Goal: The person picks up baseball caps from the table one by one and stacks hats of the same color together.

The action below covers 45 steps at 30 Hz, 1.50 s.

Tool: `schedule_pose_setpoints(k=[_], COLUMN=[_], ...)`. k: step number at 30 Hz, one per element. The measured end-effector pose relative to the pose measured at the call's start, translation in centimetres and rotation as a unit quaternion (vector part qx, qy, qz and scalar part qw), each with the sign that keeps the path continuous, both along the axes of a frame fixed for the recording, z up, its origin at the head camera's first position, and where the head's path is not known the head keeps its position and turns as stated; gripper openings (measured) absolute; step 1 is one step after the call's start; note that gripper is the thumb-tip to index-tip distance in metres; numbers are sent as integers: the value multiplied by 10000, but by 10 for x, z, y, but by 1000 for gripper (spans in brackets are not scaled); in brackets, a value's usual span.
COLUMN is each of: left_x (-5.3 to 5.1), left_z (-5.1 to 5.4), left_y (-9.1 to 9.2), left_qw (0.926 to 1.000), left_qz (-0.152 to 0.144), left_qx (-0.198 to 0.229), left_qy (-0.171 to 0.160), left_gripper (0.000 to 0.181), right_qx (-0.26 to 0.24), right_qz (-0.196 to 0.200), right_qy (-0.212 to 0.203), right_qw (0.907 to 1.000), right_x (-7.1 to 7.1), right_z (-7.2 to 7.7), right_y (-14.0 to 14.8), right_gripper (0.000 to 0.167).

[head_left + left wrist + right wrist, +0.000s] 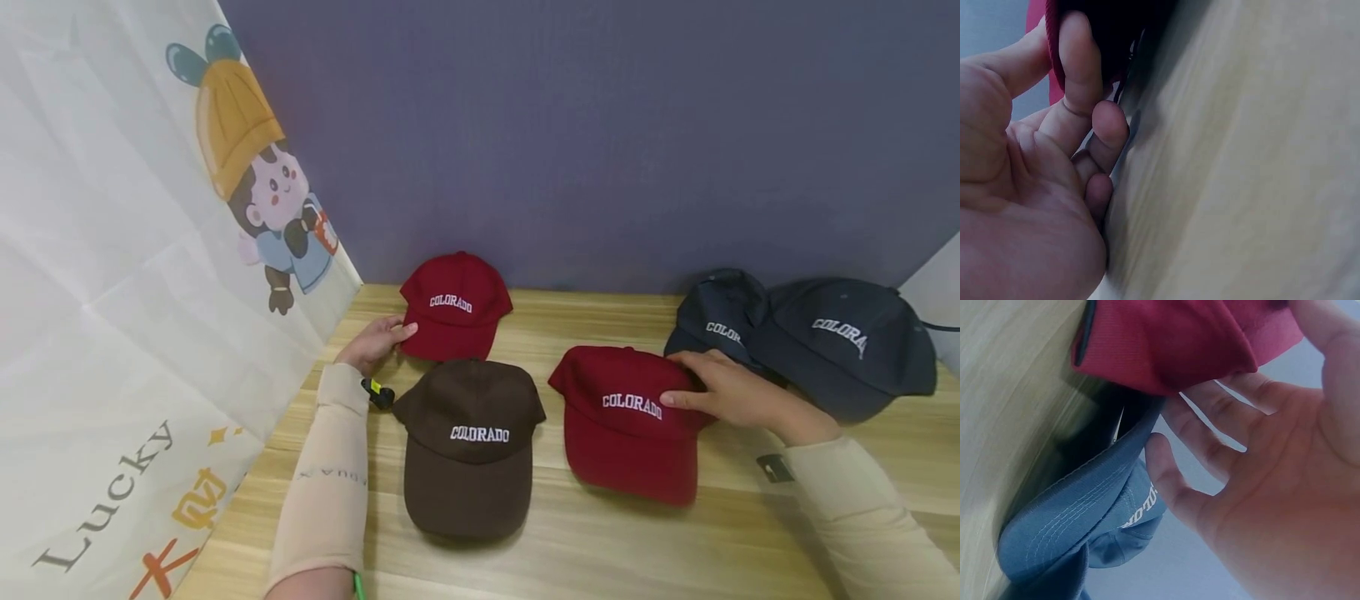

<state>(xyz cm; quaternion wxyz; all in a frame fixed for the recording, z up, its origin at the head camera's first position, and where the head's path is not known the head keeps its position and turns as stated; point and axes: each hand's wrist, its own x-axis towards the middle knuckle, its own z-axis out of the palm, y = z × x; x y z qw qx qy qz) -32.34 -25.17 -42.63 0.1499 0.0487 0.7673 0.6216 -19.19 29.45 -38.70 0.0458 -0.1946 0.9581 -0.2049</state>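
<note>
At the back left, my left hand (375,342) pinches the side of a dark red baseball cap (453,325). In the left wrist view the thumb is outside the cap's edge, and a finger (1080,56) reaches under it. My right hand (723,392) holds a second red baseball cap (626,437) by its right side, thumb on the front. Its other fingers (1204,434) go behind the crown in the right wrist view. Between the two red caps, nearer the front, lies a brown cap (472,467). All carry white COLORADO lettering.
Two navy caps (716,312) (847,350) sit overlapping at the back right, close to my right hand. A grey-blue panel (585,150) rises behind the wooden table (600,550). A printed white curtain (90,250) hangs along the left.
</note>
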Motion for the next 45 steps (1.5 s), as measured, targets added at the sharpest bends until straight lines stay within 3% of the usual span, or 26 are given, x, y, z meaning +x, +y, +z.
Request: schedule_pose_setpoints(k=[8, 12, 18, 27, 32, 37, 41, 45], left_x=[2, 6, 8, 10, 12, 11, 13, 13], left_z=[-1, 0, 2, 6, 11, 17, 24, 30], left_y=[1, 0, 3, -1, -1, 2, 4, 5], left_qw=[9981, 9965, 9966, 9956, 9982, 9940, 9927, 9931], left_qz=[141, 70, 44, 387, 502, 627, 732, 766], left_qx=[-589, -826, -819, -849, -152, 708, 894, 878], left_qy=[107, 58, -40, 80, -292, -554, -337, 160], left_gripper=[49, 53, 56, 36, 36, 64, 72, 51], right_qx=[38, 68, 144, 425, 493, 427, 281, 14], right_qz=[-13, -54, -151, -145, -325, -405, -473, -485], right_qy=[106, 146, 236, 818, 821, 591, 411, 276], right_qw=[9999, 9999, 9995, 9956, 9949, 9965, 9976, 9984], right_x=[0, 0, 2, 1, 2, 1, 1, 1], right_z=[-1, -2, -2, -6, -9, -9, -9, -9], right_y=[-1, -2, -3, -12, -17, -20, -21, -23], right_gripper=[68, 68, 69, 69, 71, 75, 76, 74])
